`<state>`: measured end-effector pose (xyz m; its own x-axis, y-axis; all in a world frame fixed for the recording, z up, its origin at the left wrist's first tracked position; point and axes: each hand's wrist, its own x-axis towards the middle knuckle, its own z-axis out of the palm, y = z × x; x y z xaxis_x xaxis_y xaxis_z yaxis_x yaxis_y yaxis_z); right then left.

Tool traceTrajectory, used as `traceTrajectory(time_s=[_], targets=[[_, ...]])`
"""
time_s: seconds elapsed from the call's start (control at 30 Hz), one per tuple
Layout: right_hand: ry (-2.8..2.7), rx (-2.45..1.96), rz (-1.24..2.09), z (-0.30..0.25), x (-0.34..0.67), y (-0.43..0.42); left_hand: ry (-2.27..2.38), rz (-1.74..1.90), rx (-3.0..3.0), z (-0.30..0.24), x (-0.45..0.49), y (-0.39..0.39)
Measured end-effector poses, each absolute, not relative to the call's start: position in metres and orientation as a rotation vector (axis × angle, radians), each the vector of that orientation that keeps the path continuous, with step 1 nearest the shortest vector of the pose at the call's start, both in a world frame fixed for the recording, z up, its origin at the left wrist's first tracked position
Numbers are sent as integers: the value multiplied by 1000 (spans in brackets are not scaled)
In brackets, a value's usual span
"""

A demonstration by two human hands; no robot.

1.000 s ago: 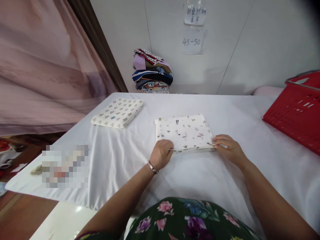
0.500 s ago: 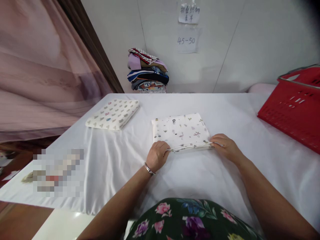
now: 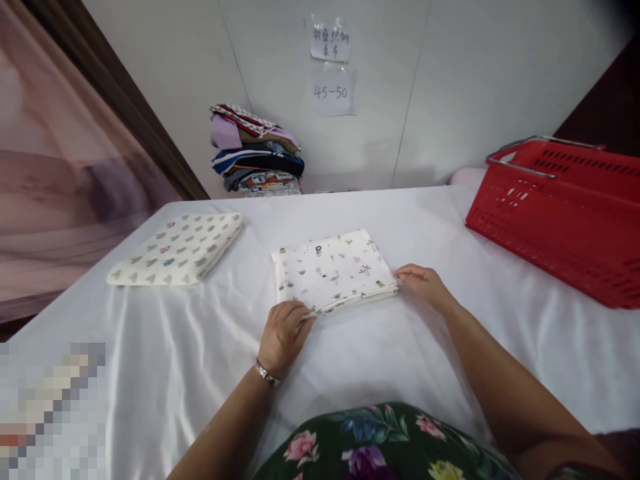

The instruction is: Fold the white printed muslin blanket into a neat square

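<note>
A folded white cloth (image 3: 335, 270) with small printed motifs lies flat on the white-covered table in front of me. My left hand (image 3: 285, 333), with a silver bracelet at the wrist, pinches its near left corner between thumb and fingers. At the cloth's right side, my right hand (image 3: 423, 283) is open, its fingers stretched toward the near right corner. The fingertips are at or just beside the edge; whether they touch it is hard to tell. Several layers show along the near edge of the cloth.
To the left lies another folded cloth (image 3: 180, 250) with grey motifs. A red plastic basket (image 3: 555, 220) with metal handles stands on the right of the white tablecloth (image 3: 200, 353). Beyond the far edge is a stack of folded fabrics (image 3: 257, 153). A pixelated patch covers something at lower left.
My right hand has let go of the near right corner and sits slightly off it. My left hand keeps its pinch. The view has swung right, showing more of the basket.
</note>
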<state>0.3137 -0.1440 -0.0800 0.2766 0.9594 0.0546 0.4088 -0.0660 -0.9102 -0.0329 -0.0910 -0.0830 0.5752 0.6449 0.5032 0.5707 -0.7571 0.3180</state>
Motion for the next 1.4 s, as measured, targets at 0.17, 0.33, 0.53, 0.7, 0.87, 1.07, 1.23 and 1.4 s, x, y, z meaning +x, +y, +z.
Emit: traceTrajectory(time_s=[0.17, 0.33, 0.53, 0.7, 0.87, 1.07, 1.23, 1.4], targets=[[-1099, -1763, 758, -79, 307, -140, 1017, 977, 2696, -82, -31, -91], [-1278, -1959, 660, -77, 294, -140, 1020, 1006, 2723, -86, -31, -90], [-1319, -2070, 680, -77, 286, -139, 1013, 1032, 2709, -90, -33, -90], [-1239, -1979, 717, -84, 290, -139, 1074, 1044, 2618, -89, -34, -95], [-1305, -2058, 762, -90, 296, -137, 1295, 1081, 2445, -85, -37, -97], [-1412, -2143, 784, -90, 302, -134, 1418, 1150, 2307, -70, -40, -66], [-1631, -2225, 481, -70, 299, -127, 1508, 530, 2372, -71, -30, -48], [-1923, -1888, 200, -40, 254, -101, 1599, 229, 2272, -82, -25, -55]])
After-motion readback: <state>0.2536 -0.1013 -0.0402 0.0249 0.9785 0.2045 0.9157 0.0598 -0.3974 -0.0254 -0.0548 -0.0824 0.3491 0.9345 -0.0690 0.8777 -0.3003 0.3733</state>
